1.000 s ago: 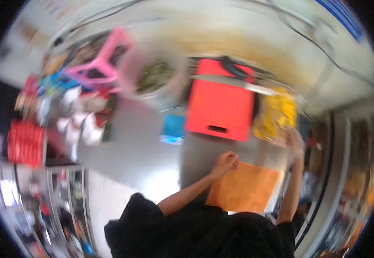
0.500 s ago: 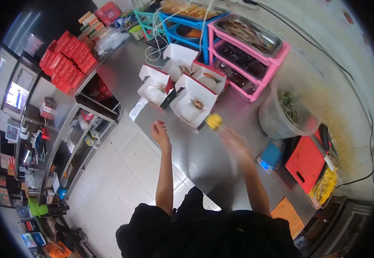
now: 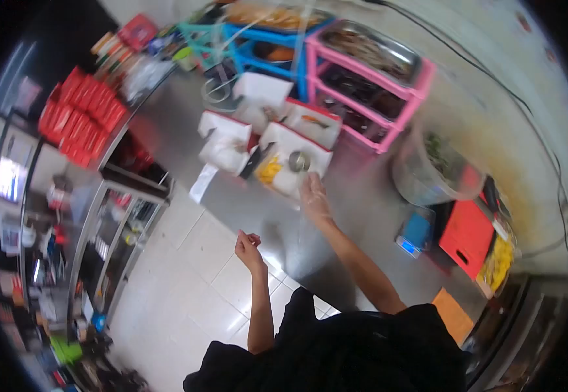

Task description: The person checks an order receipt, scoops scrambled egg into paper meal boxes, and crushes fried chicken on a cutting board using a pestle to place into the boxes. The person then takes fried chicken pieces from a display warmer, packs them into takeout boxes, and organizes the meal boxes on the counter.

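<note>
Yellow food is contained in the front box, by whose near edge the right hand is placed, its grip impossible to tell, a slip too blurred to be read is laid left of that box, and in front the left hand is curled closed.

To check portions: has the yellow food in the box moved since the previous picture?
Yes: the yellow food moved left, from the right of the nearest open box to inside it.
</note>
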`<state>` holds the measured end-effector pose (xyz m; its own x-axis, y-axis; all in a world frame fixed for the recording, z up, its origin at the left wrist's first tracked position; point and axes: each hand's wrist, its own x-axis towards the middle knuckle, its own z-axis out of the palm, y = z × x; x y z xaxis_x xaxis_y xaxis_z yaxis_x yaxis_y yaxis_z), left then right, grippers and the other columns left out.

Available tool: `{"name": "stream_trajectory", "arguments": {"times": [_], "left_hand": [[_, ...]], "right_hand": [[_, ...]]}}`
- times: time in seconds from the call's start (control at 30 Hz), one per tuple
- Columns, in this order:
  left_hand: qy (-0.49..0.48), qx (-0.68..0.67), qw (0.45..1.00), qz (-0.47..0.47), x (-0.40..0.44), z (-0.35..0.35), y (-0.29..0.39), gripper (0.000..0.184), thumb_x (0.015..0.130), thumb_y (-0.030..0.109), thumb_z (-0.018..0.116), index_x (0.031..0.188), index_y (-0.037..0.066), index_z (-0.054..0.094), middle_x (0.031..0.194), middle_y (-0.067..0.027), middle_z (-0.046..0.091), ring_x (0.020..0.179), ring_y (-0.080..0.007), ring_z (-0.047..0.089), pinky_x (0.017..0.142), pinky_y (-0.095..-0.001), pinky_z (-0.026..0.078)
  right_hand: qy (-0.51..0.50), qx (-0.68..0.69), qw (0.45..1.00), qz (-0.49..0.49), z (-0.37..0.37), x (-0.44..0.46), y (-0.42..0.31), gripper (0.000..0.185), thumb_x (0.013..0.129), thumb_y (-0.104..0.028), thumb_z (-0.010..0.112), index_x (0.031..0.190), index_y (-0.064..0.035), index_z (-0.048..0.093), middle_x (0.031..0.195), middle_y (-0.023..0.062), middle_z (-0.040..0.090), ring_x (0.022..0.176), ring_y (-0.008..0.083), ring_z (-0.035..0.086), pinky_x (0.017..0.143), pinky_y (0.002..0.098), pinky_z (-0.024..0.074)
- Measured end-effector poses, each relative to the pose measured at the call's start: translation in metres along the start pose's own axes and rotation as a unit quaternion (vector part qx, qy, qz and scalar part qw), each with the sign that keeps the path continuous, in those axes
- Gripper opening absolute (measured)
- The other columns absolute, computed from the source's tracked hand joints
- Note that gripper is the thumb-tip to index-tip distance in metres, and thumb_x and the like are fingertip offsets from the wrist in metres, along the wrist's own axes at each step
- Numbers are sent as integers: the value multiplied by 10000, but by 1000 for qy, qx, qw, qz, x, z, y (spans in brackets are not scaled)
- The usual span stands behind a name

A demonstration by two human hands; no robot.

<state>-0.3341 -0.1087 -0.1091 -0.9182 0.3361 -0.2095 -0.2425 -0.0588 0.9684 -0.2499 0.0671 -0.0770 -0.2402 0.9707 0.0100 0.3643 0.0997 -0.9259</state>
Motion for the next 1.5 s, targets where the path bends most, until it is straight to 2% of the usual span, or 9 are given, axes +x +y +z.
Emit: {"name": "stream_trajectory", "arguments": {"times": [0.1, 0.2, 0.33, 0.4, 0.5, 0.73, 0.97, 1.27, 1.5], "left_hand": [[-119, -13, 993, -26, -36, 43, -11, 340, 910, 299, 419, 668, 65, 466, 655, -43, 517, 608, -127, 499, 546, -263, 436], [-290, 3, 953, -90, -108, 108, -4, 324, 918, 296, 403, 702, 61, 456, 678, -37, 500, 630, -115, 491, 581, -253, 433], [-608, 88, 772, -164, -239, 181, -11, 272, 920, 275, 403, 787, 61, 508, 732, -27, 524, 675, -105, 510, 625, -246, 432], [-735, 130, 640, -185, -310, 216, -32, 253, 916, 259, 414, 841, 50, 536, 765, -29, 547, 698, -102, 523, 639, -243, 435], [-828, 134, 509, -194, -415, 264, -82, 237, 909, 233, 435, 903, 29, 556, 841, -43, 584, 716, -90, 536, 645, -232, 444], [-711, 187, 595, -324, -596, 342, -219, 227, 899, 186, 460, 958, -29, 500, 865, -127, 599, 709, -197, 610, 628, -301, 531], [-668, 155, 655, -317, -618, 348, -236, 186, 891, 123, 461, 855, -53, 509, 797, -157, 604, 669, -217, 621, 606, -304, 541], [-694, 174, 637, -289, -614, 354, -229, 223, 885, 148, 478, 843, -66, 525, 768, -153, 607, 645, -204, 621, 589, -292, 540], [-725, 225, 583, -288, -606, 351, -220, 237, 890, 191, 468, 893, -36, 538, 795, -141, 612, 653, -192, 620, 593, -290, 532]], "right_hand": [[-45, 352, 916, 189, -94, -59, 18, 205, 863, -218, 438, 989, -68, 499, 861, 147, 598, 724, 256, 605, 591, 392, 473], [-18, 425, 862, 277, -213, -134, 55, 219, 850, -209, 464, 1016, -71, 498, 893, 132, 592, 730, 243, 599, 601, 376, 478], [185, -45, 969, 154, -398, -233, 170, 251, 832, -197, 498, 1051, -74, 496, 936, 113, 584, 738, 226, 591, 613, 354, 485], [302, -527, 794, 10, -495, -269, 230, 272, 823, -190, 515, 1069, -76, 496, 957, 104, 580, 742, 218, 587, 619, 343, 489], [310, -399, 792, 343, -608, -261, 213, 276, 823, -239, 497, 1019, -45, 502, 900, 197, 603, 820, 334, 595, 669, 411, 477], [176, -566, 795, 131, -698, -186, 318, 177, 810, -138, 434, 947, -59, 514, 666, 136, 595, 651, 287, 607, 557, 401, 472], [-75, -508, 844, 155, -702, -232, 286, 184, 871, -181, 380, 977, -99, 507, 643, 92, 591, 553, 278, 596, 472, 401, 459], [-163, -80, 970, 160, -752, -225, 343, 318, 833, -182, 484, 1134, -87, 514, 1163, 154, 503, 1031, 261, 501, 859, 315, 397], [-206, -438, 875, -8, -764, -230, 366, 311, 798, -130, 503, 1104, -75, 524, 1148, 95, 524, 999, 219, 513, 826, 278, 413]]}}
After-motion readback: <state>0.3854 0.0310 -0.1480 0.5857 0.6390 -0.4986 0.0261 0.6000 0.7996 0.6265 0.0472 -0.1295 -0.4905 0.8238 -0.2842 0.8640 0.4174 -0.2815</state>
